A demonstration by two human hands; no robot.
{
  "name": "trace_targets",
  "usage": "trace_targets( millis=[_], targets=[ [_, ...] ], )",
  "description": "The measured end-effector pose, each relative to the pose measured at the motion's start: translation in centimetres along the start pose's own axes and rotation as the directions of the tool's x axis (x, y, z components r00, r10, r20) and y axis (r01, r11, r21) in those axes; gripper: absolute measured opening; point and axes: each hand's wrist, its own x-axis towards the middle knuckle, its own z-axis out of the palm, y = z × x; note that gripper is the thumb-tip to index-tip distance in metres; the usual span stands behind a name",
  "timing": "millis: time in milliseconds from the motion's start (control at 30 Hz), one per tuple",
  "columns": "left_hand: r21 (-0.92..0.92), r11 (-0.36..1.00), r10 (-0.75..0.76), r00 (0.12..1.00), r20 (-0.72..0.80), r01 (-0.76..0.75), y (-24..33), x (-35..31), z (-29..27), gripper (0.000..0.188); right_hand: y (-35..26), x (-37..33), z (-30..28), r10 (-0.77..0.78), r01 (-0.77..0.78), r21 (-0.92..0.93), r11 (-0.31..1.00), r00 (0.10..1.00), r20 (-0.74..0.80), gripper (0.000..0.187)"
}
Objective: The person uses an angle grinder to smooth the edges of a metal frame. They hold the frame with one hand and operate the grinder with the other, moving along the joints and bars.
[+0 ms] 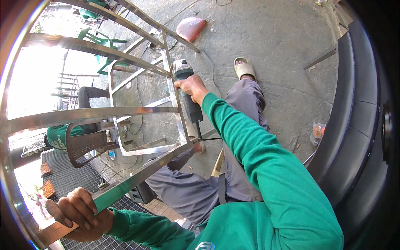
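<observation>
My right hand (192, 88) is wrapped round a dark angle grinder (193, 112) with a silver head. The grinder stands nearly upright, its head against or very close to an upright of a shiny metal frame (93, 113); whether they touch I cannot tell. A disc edge seems to show beside that upright, but is mostly hidden. At the lower left, my left hand (77, 214) is closed round the frame's near square tube. The frame, built of welded square tubes with several parallel bars, tilts across the left side. A black cord (199, 130) leads off the grinder's lower end.
Behind the frame are a green plastic chair (100, 39), a brown chair (89, 143) and a person in a green shirt (75, 134). A pinkish sack (191, 28) lies on the concrete floor (283, 50). Black padded seating (354, 104) and a small plastic bag (317, 132) are on the right.
</observation>
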Motion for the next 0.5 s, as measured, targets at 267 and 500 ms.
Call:
trace_targets(
  millis=[267,500],
  targets=[
    [-0.018,1.0,-0.001,1.0,-0.026,0.001,-0.05,-0.14,0.18,0.043,0.32,0.66,0.26,0.025,-0.027,0.049,0.998,0.999,0.038,0.042],
    [0.02,1.0,0.006,1.0,-0.022,-0.005,-0.12,-0.08,0.31,0.041,0.23,0.41,0.13,0.004,-0.011,0.095,0.995,0.997,0.071,0.039]
  ],
)
